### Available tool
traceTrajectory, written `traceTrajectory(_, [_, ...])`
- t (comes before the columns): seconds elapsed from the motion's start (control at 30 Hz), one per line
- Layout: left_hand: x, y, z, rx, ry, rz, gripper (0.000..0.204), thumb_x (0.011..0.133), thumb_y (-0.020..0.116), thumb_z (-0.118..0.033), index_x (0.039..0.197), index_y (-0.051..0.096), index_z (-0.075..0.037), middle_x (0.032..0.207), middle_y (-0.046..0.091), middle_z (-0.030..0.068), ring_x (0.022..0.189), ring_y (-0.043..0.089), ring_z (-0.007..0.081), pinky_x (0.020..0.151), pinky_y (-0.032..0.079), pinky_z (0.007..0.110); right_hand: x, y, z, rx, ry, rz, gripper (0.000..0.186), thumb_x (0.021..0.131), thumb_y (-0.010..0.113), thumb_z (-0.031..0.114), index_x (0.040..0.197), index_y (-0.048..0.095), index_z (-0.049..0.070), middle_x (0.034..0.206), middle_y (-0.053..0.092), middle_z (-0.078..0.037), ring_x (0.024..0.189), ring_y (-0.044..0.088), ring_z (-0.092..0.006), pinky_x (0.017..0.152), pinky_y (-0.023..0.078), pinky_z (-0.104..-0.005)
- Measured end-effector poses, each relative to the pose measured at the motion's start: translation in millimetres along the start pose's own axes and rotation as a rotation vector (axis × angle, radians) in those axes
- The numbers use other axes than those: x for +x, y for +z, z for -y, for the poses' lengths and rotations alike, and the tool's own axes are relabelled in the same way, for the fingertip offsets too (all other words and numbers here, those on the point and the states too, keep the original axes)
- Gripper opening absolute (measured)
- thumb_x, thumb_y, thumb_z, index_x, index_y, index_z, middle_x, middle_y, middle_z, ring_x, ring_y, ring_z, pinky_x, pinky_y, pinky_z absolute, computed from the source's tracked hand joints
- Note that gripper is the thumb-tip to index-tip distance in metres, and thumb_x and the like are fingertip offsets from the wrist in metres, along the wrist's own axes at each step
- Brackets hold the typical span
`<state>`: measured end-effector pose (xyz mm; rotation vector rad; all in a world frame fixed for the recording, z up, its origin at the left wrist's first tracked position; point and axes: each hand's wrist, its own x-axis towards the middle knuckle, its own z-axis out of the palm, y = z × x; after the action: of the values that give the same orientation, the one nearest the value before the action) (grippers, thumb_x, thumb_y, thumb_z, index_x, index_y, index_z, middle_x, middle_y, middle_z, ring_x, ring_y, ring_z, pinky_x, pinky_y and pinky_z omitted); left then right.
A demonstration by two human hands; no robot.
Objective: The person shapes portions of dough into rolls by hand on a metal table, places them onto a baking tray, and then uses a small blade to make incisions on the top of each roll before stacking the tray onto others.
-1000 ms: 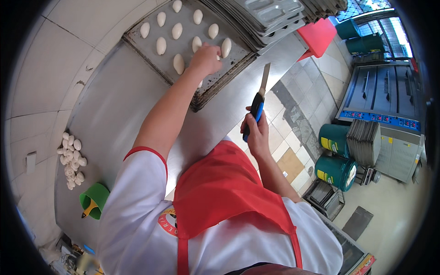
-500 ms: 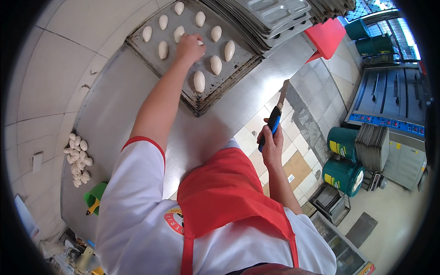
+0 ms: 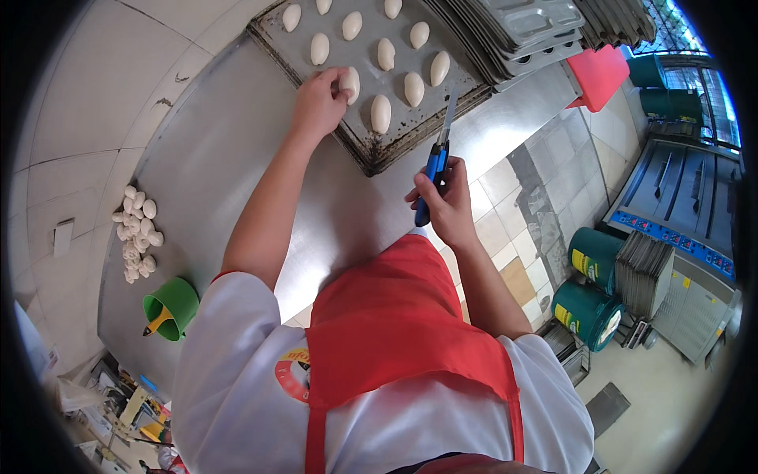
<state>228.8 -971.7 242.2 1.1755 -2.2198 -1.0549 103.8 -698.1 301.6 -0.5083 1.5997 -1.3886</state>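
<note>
My left hand (image 3: 320, 103) is closed on a pale oval piece of dough (image 3: 350, 84) near the left edge of a dark, worn baking tray (image 3: 359, 130). Several similar dough pieces lie spaced out on the tray, one of them, a dough piece (image 3: 380, 114), close to its near corner. In my right hand (image 3: 450, 204) is a blue and black snap-off utility knife (image 3: 432, 174), its blade extended and pointing up and away. The knife is held just off the tray's right edge, with the blade tip appearing in front of that edge.
The tray rests on a steel table (image 3: 229, 134). At far left sits a heap of small dough pieces (image 3: 138, 229), near a green cup (image 3: 183, 304) with a yellow-handled brush. Stacked metal trays (image 3: 541, 28) stand behind right. Green buckets (image 3: 592, 257) and an oven (image 3: 671, 186) are farther right.
My left hand has moved nearer, from the middle of the tray to a dough piece by its left edge. The knife has shifted left, toward the tray. The whole view has shifted too.
</note>
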Motion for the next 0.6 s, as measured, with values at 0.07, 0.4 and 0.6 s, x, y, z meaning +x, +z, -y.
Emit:
traceTrajectory(0.07, [-20, 5, -16, 0.008, 0.077, -0.126, 0.031, 0.097, 0.077, -0.014, 0.126, 0.072, -0.005, 0.110, 0.076, 0.0136, 0.086, 0.077, 0.0259, 0.082, 0.062, 0.039, 6, 6, 5, -0.067, 0.033, -0.032, 0.046, 0.106, 0.071, 0.015, 0.133, 0.038, -0.002, 0.093, 0.068, -0.011, 0.072, 0.072, -0.0171, 0.065, 0.060, -0.0329])
traceTrajectory(0.4, [-63, 51, -11, -0.158, -0.051, -0.080, 0.015, 0.090, 0.082, -0.010, 0.101, 0.080, 0.000, 0.094, 0.080, 0.0154, 0.084, 0.080, 0.0270, 0.076, 0.061, 0.037, 46, 41, 0, -0.842, -0.325, 0.084, 0.065, 0.103, 0.055, 0.006, 0.163, 0.029, 0.003, 0.111, 0.068, -0.039, 0.092, 0.073, -0.0527, 0.082, 0.057, -0.0606])
traceTrajectory(0.6, [-63, 54, -7, -0.148, -0.020, -0.130, 0.013, 0.091, 0.081, -0.009, 0.098, 0.080, 0.002, 0.092, 0.080, 0.0152, 0.084, 0.080, 0.0252, 0.076, 0.062, 0.037, 44, 39, -15, -0.961, -0.256, 0.163, 0.072, 0.101, 0.053, 0.006, 0.169, 0.029, 0.008, 0.112, 0.069, -0.036, 0.096, 0.069, -0.0560, 0.088, 0.055, -0.0625])
